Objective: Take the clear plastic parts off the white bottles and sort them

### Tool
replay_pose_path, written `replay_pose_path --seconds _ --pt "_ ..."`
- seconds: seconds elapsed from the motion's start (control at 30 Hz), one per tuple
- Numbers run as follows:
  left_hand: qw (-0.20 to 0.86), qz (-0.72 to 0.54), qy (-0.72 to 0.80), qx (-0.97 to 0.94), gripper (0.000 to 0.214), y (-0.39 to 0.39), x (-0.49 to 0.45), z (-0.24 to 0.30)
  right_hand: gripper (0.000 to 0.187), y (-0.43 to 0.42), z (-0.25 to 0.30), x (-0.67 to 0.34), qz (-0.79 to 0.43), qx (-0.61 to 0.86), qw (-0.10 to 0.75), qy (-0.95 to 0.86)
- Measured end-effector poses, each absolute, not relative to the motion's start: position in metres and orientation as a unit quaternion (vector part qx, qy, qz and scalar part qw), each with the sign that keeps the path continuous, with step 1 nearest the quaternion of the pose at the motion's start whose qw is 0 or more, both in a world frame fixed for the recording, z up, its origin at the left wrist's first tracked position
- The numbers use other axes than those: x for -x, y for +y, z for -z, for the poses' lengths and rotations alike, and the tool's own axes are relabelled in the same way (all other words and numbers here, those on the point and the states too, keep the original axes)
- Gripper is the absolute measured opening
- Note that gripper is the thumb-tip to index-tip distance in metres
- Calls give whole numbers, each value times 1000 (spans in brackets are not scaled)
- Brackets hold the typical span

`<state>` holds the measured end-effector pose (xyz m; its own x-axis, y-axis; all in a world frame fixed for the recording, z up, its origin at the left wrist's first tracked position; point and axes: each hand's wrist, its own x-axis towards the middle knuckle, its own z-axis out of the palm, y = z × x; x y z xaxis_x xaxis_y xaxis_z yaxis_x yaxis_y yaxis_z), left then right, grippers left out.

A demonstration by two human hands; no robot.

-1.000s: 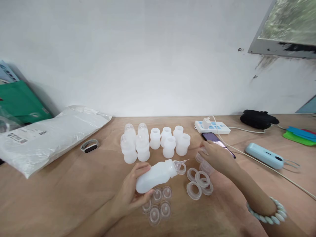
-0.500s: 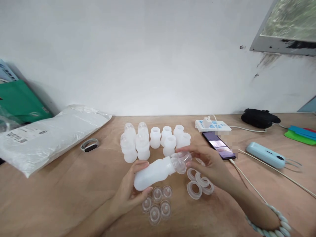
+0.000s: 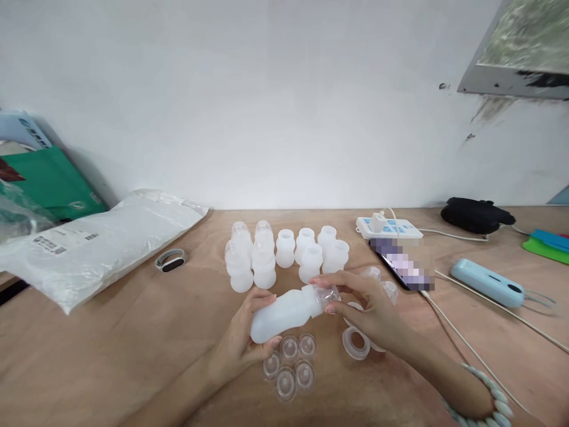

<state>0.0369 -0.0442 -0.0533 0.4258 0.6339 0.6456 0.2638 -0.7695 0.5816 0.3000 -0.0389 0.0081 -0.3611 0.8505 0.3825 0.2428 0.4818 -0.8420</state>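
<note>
Tabletop [image 3: 133,338], flat, brown, wood-toned: supports all loose parts. White plastic parcel bag [image 3: 106,237]: lies at the back left, apparently to stay out of the working area. Left hand [image 3: 240,338]: grips the base of a milky-white, waisted plastic bottle [image 3: 284,314], tilted nearly flat above the tabletop, neck to the right, probably to present that neck. Right hand [image 3: 371,302]: pinches a clear, domed plastic cap [image 3: 328,295] at the neck, likely to keep both in line; cannot tell whether fully seated. Beyond: four clear-domed white bottles [image 3: 264,267], upright beside five open-necked white bottles [image 3: 310,264], presumably sorted by state. Just below the right hand: translucent, flat plastic rings [image 3: 355,354], partly hidden. Nearest: five small, clear, teat-like pieces [image 3: 290,350], clustered perhaps for easy pick-up.
</note>
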Motion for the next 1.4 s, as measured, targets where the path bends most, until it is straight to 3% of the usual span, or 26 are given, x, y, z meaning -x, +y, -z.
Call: replay_pose_path --seconds 0.17,0.33,0.53,0.77,1.0,1.13,1.4 --pt "243 -382 342 -824 49 -44 -39 48 23 -34 -13 -289 -361 380 477 -706" --pt "226 -345 379 -828 61 -40 -40 48 24 -21 -33 -278 -229 412 477 -742" --pt "160 -370 428 -809 37 -43 -43 43 26 2 -45 -259 -67 378 398 -833" --pt "141 -341 419 -830 16 -45 -45 37 28 30 -31 -237 -24 380 363 -850" --pt "230 -276 333 -872 21 -41 -46 32 31 26 -40 -244 3 388 361 -848" --pt "323 -269 312 -852 21 -38 -47 31 14 -1 -41 -266 58 371 391 -840" --pt "395 -247 290 -836 15 -34 -43 26 10 -36 7 -305 93 447 175 -873"
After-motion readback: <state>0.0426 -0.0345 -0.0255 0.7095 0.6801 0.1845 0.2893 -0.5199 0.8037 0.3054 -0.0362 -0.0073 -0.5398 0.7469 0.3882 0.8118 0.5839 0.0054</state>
